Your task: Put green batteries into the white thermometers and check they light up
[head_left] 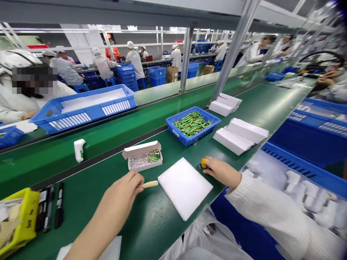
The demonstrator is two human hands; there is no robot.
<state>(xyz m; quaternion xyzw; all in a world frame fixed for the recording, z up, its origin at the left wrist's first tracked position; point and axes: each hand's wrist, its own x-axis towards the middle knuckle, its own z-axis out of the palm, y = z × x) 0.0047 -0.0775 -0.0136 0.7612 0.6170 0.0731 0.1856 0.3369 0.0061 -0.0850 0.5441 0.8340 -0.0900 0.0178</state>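
Note:
My left hand (129, 187) is closed around a short pale-yellow stick (150, 184), held above the green bench, its free end pointing right. My right hand (221, 171) is closed on a small yellow-and-black object (204, 163) whose kind I cannot make out. Between my hands lies a square white sheet (185, 189), possibly foam. Just beyond my left hand stands an open white carton (146, 164), with clear plastic and a few green-and-gold cylinders (154, 157), like small batteries, inside. A blue basket (184, 140) behind the sheet holds many similar cylinders (192, 123).
White cartons (235, 144) lie right of the basket. At left are a yellow bin (27, 216), black markers (59, 207) and a white handheld device (79, 150). A metal post (233, 50) rises behind the bench. A person (35, 83) sits across the line beside a long blue crate (92, 119).

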